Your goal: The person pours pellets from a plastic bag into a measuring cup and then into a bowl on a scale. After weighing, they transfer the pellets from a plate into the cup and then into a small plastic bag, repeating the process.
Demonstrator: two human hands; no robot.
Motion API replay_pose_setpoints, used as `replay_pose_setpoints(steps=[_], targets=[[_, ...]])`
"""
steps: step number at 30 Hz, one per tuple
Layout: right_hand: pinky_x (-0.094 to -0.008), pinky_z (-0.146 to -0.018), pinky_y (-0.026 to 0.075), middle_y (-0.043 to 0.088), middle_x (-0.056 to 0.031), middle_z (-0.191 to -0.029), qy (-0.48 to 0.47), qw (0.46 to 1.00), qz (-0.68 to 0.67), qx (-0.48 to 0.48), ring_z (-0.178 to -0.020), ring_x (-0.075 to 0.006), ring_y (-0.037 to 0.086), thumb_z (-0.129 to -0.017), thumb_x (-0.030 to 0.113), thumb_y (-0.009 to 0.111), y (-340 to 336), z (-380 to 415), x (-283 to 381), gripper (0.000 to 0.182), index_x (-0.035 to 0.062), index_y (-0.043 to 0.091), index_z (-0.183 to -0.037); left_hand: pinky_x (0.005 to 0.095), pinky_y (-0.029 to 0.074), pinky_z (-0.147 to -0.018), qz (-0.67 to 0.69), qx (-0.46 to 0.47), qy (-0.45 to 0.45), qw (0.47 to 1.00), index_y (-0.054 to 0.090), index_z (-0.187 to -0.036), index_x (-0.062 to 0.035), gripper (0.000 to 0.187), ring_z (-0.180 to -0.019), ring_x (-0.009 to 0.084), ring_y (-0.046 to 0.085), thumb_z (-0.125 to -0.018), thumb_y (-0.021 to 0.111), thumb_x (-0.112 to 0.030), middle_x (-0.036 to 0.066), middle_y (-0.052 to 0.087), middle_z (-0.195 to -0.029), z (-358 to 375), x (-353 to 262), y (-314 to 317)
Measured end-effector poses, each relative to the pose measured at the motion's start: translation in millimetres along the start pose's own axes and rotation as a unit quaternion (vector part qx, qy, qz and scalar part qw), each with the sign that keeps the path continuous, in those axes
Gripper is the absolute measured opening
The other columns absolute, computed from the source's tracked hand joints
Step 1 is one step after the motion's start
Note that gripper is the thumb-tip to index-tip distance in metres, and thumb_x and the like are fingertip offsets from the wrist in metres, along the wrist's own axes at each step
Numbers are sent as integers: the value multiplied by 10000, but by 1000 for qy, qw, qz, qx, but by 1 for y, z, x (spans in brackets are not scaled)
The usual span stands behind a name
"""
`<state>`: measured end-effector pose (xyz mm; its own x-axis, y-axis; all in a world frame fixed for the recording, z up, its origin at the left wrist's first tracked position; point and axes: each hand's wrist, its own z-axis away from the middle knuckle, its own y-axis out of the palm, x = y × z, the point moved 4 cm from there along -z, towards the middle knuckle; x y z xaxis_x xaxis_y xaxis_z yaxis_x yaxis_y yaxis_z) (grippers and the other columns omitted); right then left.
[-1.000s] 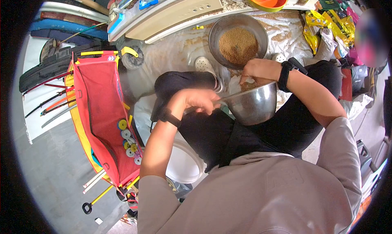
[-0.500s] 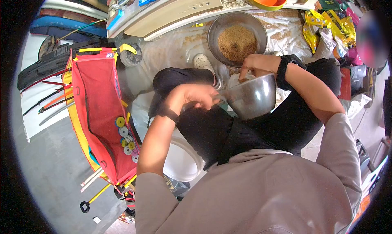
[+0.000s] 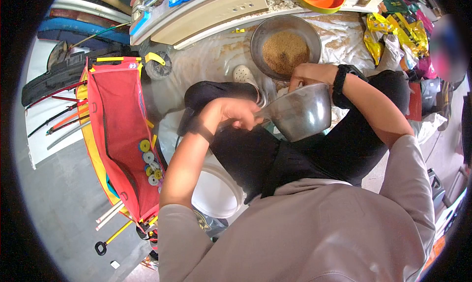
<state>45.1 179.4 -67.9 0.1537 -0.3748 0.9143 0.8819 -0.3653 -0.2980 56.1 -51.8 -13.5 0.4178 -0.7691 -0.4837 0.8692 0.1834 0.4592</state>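
Observation:
A shiny metal saucepan [image 3: 303, 115] is held tilted above my lap. My left hand [image 3: 239, 113] is closed round its handle on the left side. My right hand [image 3: 310, 74] bends down at the far rim of the pan; its fingertips are hidden behind the rim, so what they touch does not show. Just beyond it stands a wide metal bowl [image 3: 256, 48] with a brown, crumbly grain-like material [image 3: 285, 49] in it. The inside of the saucepan is mostly out of sight.
Plastic sheeting [image 3: 216, 53] with brown crumbs covers the floor ahead. A red wagon-like fabric bin [image 3: 110, 114] stands at left, a white bucket [image 3: 216, 191] beside my left thigh. Yellow packets [image 3: 393, 28] lie at far right. An orange bowl [image 3: 322, 1] sits at the top.
The saucepan has tipped and risen slightly, its rim now covering my right fingertips. My right hand has shifted up a little. My left hand keeps its grip on the handle.

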Motion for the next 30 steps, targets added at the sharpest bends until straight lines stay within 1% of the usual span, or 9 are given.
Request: replay_pose_setpoints(steps=[1, 3, 10, 13, 18, 21, 25, 28, 30], targets=[[-301, -550, 446, 666, -11, -699, 1, 1000, -1, -1, -605, -105, 579, -819, 195, 598, -1, 0, 2, 192, 49, 722, -802, 203, 289, -381, 12, -1, -1, 1000, 451, -682, -92, 173, -412, 33, 413, -674, 623, -73, -42, 445, -556, 1, -1, 1], [-355, -571, 448, 668, -139, -704, 13, 997, -74, 2, -604, -174, 599, -718, 118, 663, -1, 1, 5, 170, 8, 688, -846, 203, 290, -380, 22, -1, -3, 1000, 449, -680, -93, 176, -413, 33, 412, -674, 623, -69, -42, 444, -558, 1, -2, 0], [-350, -549, 430, 636, -124, -652, -9, 1000, -7, 4, -573, -156, 572, -729, 145, 662, -3, 1, 8, 149, 7, 670, -786, 203, 295, -376, 43, 25, -14, 999, 453, -694, -87, 182, -411, 35, 416, -681, 633, -67, -37, 450, -561, -2, 4, -5], [-355, -529, 413, 604, -117, -615, 55, 990, -132, 3, -544, -142, 538, -735, 160, 666, 1, 0, -6, 163, 0, 650, -757, 203, 298, -377, 38, 33, -12, 999, 454, -689, -86, 182, -407, 37, 418, -681, 636, -70, -36, 456, -562, -2, 2, -4], [-347, -536, 432, 634, -109, -636, 31, 999, -12, 25, -557, -129, 557, -732, 143, 675, -1, 0, 3, 160, 0, 681, -803, 206, 304, -382, 34, 28, -12, 999, 461, -681, -89, 183, -409, 40, 423, -673, 643, -77, -39, 457, -561, -1, 4, -3], [-344, -622, 488, 703, -138, -770, 57, 992, -103, 43, -663, -174, 642, -688, 63, 684, 10, -9, -24, 271, 31, 725, -954, 209, 302, -386, 14, -29, 10, 999, 466, -678, -91, 178, -418, 40, 428, -658, 643, -87, -43, 458, -562, -2, 8, -3], [-329, -629, 487, 702, -101, -781, 9, 997, -72, -32, -669, -160, 629, -766, 77, 604, 4, -4, -9, 209, 38, 737, -922, 217, 308, -392, -67, -101, 26, 992, 508, -765, -75, 175, -454, 36, 417, -631, 620, -79, -61, 473, -628, 4, 1, 7], [-361, -795, 506, 721, -148, -981, -32, 996, 64, -51, -913, -278, 665, -613, -82, 579, -11, -3, 3, 488, 57, 720, -1058, 261, 342, -409, -142, -147, 37, 978, 552, -794, -46, 147, -490, 83, 477, -655, 588, -74, -14, 509, -645, 11, -3, 16], [-361, -808, 506, 721, -147, -979, -18, 994, 76, -77, -917, -288, 666, -620, -82, 576, -21, 1, 1, 482, 62, 722, -1057, 306, 413, -478, -214, -224, 66, 948, 560, -858, -2, 185, -555, 137, 518, -678, 571, -44, 39, 550, -671, 18, -5, 26]])
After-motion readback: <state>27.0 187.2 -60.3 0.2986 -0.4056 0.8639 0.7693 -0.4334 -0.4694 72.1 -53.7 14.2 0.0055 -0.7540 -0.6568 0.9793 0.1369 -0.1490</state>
